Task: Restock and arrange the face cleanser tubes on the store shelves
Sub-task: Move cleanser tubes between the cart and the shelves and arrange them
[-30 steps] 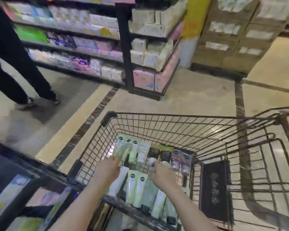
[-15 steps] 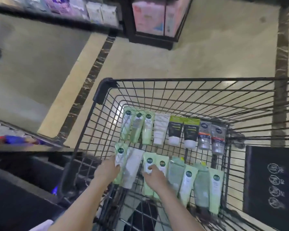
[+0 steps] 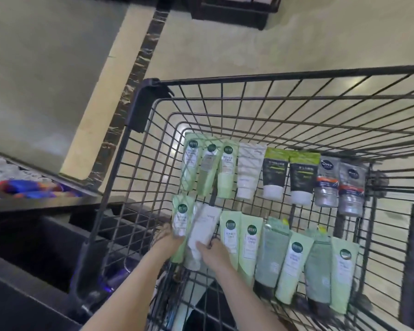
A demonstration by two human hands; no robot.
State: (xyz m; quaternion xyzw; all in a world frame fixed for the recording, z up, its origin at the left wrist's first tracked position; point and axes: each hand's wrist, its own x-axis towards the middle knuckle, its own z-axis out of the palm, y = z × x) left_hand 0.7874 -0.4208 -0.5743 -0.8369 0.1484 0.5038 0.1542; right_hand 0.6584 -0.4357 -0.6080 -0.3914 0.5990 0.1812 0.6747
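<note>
Several face cleanser tubes lie in two rows on the floor of a black wire shopping cart [image 3: 148,91]. In the near row, my left hand [image 3: 166,242] grips a light green tube [image 3: 181,218] at the row's left end. My right hand [image 3: 213,253] holds a white tube [image 3: 202,225] lying slantwise beside it. More green tubes [image 3: 249,237] lie to the right of my hands. The far row holds green tubes [image 3: 226,168], a white tube [image 3: 247,170], two black-and-lime tubes [image 3: 274,173] and two silver tubes [image 3: 326,182].
A dark store shelf [image 3: 41,204] runs along the left, with blue and red packs [image 3: 26,187] on its top level. Beige tiled floor with a dark strip [image 3: 139,63] lies beyond the cart. The base of another shelf unit [image 3: 232,15] stands at the top.
The view has tilted down and closer to the cart. My right hand moved left from the green tubes onto the white tube. My left hand stays on the leftmost green tube.
</note>
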